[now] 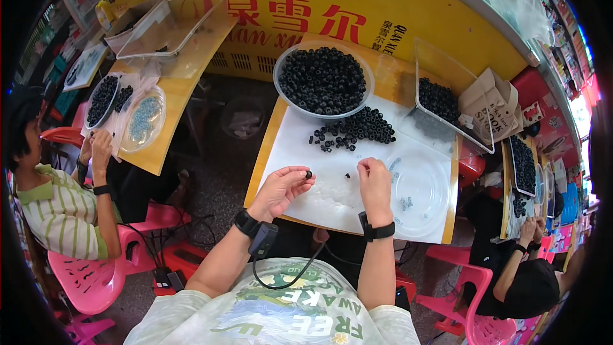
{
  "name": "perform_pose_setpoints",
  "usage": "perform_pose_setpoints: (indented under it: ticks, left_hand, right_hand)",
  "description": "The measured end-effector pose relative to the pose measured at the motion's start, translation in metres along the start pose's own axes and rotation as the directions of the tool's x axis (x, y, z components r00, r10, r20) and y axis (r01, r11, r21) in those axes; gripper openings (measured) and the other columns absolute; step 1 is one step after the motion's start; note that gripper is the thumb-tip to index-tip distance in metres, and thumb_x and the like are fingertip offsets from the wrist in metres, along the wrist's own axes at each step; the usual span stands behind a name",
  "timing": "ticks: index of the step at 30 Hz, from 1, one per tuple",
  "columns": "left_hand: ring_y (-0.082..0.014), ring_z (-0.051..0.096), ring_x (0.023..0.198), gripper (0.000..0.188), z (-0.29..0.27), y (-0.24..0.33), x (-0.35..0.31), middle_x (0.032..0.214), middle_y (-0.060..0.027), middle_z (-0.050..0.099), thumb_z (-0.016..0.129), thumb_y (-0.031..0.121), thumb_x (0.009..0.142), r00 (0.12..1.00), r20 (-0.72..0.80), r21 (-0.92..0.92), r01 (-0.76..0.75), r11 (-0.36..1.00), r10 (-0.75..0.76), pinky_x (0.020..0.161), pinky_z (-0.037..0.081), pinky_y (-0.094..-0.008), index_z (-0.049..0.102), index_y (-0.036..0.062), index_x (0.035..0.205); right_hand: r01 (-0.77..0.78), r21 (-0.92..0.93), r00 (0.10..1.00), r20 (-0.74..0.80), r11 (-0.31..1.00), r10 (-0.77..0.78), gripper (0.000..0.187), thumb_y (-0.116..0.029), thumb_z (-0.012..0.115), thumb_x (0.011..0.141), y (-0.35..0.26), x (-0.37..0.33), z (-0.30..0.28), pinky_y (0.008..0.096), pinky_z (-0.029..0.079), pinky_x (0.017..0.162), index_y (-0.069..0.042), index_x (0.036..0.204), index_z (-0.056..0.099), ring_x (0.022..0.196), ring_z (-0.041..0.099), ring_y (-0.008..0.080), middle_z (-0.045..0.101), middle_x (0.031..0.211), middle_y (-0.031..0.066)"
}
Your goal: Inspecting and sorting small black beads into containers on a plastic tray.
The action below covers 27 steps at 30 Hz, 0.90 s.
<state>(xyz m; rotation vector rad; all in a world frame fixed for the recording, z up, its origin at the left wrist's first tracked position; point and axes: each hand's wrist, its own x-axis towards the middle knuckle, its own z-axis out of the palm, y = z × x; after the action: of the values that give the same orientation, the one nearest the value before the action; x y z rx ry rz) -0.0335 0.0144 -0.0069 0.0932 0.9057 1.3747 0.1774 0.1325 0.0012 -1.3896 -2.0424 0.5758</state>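
Black bead [309, 175] at tip of pinching left grip [280, 193]; right grip [375, 183]: cannot tell.

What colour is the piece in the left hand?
The piece in the left hand looks black in the head view.

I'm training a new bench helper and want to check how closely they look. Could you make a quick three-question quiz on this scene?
1. Multiple choice: how does the left hand hold the round black piece?
A) Inside a closed fist
B) Between thumb and fingers
C) Balanced on the back of the hand

2. True or false: the loose pile lies on the far side of the bowl from the person.

3. Fill in: the clear round dish with small bluish pieces lies to the ____ of the right hand.

Key:
1. B
2. False; the loose black pile lies on the near side of the round bowl.
3. right
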Motion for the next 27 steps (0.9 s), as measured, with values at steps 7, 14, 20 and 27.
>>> perform_pose_setpoints:
  ticks: [7, 14, 20, 27]
  left_hand:
    - [-0.0172, 0.071, 0.101, 0.021, 0.012, 0.000, -0.007, 0.113, -0.0146, 0.070, 0.065, 0.003, 0.097, 0.990, 0.121, -0.057, 0.082, 0.995, -0.075, 0.090, 0.060, -0.0240, 0.063, -0.0009, 0.117]
    - [-0.0172, 0.071, 0.102, 0.019, 0.014, 0.004, -0.010, 0.111, -0.0113, 0.069, 0.065, 0.001, 0.096, 0.977, 0.162, -0.094, 0.156, 0.983, -0.140, 0.091, 0.061, -0.0237, 0.064, 0.0002, 0.115]
    - [-0.0175, 0.071, 0.099, 0.019, 0.025, -0.003, -0.010, 0.108, -0.0094, 0.069, 0.068, 0.002, 0.095, 0.977, 0.184, -0.114, 0.130, 0.985, -0.107, 0.090, 0.061, -0.0254, 0.065, 0.0018, 0.114]
    - [-0.0158, 0.070, 0.096, 0.018, 0.022, -0.007, -0.008, 0.105, -0.0071, 0.070, 0.071, 0.006, 0.094, 0.981, 0.177, -0.048, 0.095, 0.994, -0.085, 0.089, 0.061, -0.0270, 0.068, 0.0053, 0.112]
  right_hand:
    - [0.101, -0.149, 0.995, 0.036, 0.984, -0.097, 0.012, -0.003, 0.066, 0.087, 0.013, 0.025, 0.011, 0.0457, 0.053, 0.075, 0.000, 0.099, 0.069, 0.087, 0.066, 0.0393, 0.066, 0.095, 0.0195]
    - [-0.334, 0.623, 0.941, 0.262, 0.707, 0.214, 0.014, -0.007, 0.071, 0.089, -0.047, -0.011, -0.019, 0.0268, 0.051, 0.066, 0.001, 0.100, 0.075, 0.071, 0.064, 0.0146, 0.072, 0.084, 0.0111]
    - [0.018, 0.575, 0.998, 0.032, 0.818, -0.045, 0.013, 0.000, 0.072, 0.089, -0.076, -0.042, -0.022, 0.0251, 0.050, 0.065, 0.000, 0.102, 0.075, 0.073, 0.062, 0.0113, 0.071, 0.091, 0.0079]
    - [-0.200, 0.603, 0.979, 0.144, 0.772, 0.141, 0.013, -0.001, 0.076, 0.086, -0.081, -0.048, -0.019, 0.0257, 0.050, 0.064, -0.001, 0.099, 0.075, 0.073, 0.063, 0.0126, 0.071, 0.093, 0.0086]
